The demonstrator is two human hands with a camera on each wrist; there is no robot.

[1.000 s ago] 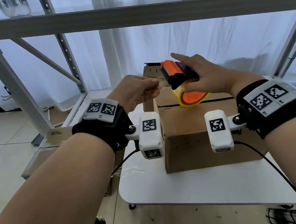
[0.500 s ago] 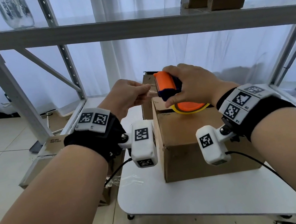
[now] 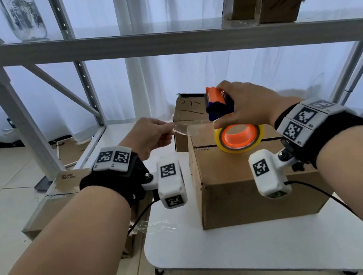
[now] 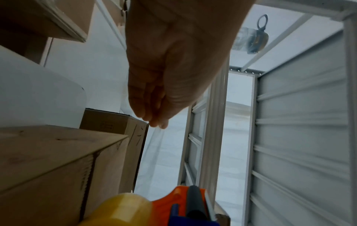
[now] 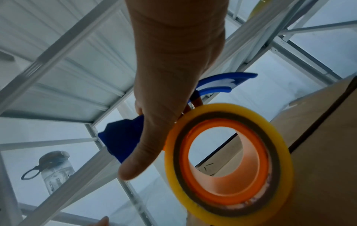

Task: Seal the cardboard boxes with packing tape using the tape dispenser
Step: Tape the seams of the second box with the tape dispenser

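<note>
A brown cardboard box (image 3: 243,189) stands on the white table (image 3: 253,252), its top flaps meeting at a dark seam. My right hand (image 3: 249,105) grips the orange and blue tape dispenser (image 3: 218,105) over the box top, the yellow tape roll (image 3: 239,139) hanging just above the seam. My left hand (image 3: 149,135) pinches the free end of the clear tape (image 3: 180,130), stretched from the dispenser out past the box's left edge. In the left wrist view the left fingers (image 4: 152,113) are pressed together above the box (image 4: 48,160). The right wrist view shows the thumb beside the roll (image 5: 228,160).
A second cardboard box (image 3: 188,110) stands behind the first. Another box (image 3: 266,1) and a clear bottle (image 3: 24,19) sit on the grey metal shelf (image 3: 160,38) overhead. Flattened cardboard (image 3: 51,205) lies on the floor to the left, with crumpled tape at the table's left edge.
Both hands have come together and then drawn apart: my left hand has taken the tape end and pulled it out leftward, while the dispenser has tipped upright over the box.
</note>
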